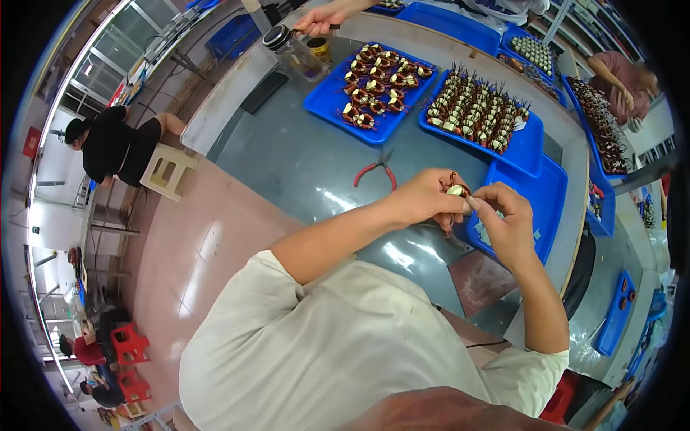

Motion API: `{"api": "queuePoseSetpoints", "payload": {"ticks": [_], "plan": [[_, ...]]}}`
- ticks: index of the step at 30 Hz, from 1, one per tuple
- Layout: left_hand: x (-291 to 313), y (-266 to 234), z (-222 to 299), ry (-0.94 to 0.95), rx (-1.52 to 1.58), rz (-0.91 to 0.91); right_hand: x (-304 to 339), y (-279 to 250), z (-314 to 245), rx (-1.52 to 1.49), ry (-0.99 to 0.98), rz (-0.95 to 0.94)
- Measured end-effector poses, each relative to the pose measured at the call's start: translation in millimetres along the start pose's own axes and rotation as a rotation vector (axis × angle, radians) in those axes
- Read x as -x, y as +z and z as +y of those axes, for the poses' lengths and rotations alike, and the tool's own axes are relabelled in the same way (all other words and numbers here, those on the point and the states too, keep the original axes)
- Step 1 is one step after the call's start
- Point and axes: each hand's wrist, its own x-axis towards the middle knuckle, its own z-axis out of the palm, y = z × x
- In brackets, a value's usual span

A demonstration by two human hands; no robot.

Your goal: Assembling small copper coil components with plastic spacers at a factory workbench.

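My left hand [430, 199] is closed around a copper-wire coil [458, 190] with a pale yellow piece on it, held above the near side of the table. Against the coil's right side, my right hand [509, 223] pinches with thumb and fingertips; what exactly lies between these tips is too small to tell. Red-handled pliers [377, 171] lie with jaws parted on the grey tabletop, beyond my left forearm. Just past my right hand is a blue tray [552, 188] with a few small pale pieces in it, partly hidden by that hand.
Ahead stand a blue tray [313, 100] of spaced-out coils and another [530, 147] packed with rows of wired coils. At the far left, a co-worker's hand [320, 18] grips a dark handle beside a glass jar [305, 63] and a yellow tin [320, 50]. A wooden rim [575, 208] edges the table.
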Motion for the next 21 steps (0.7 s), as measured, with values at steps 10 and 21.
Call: {"api": "queuePoseSetpoints", "payload": {"ticks": [10,21], "plan": [[4,-3,10,-0.041,-0.063,-0.109,3,-12,-4,-0.039,0.042,-0.093],[1,-18,23,0.084,-0.502,-0.213,-7,-13,19,-0.259,0.177,-0.28]]}}
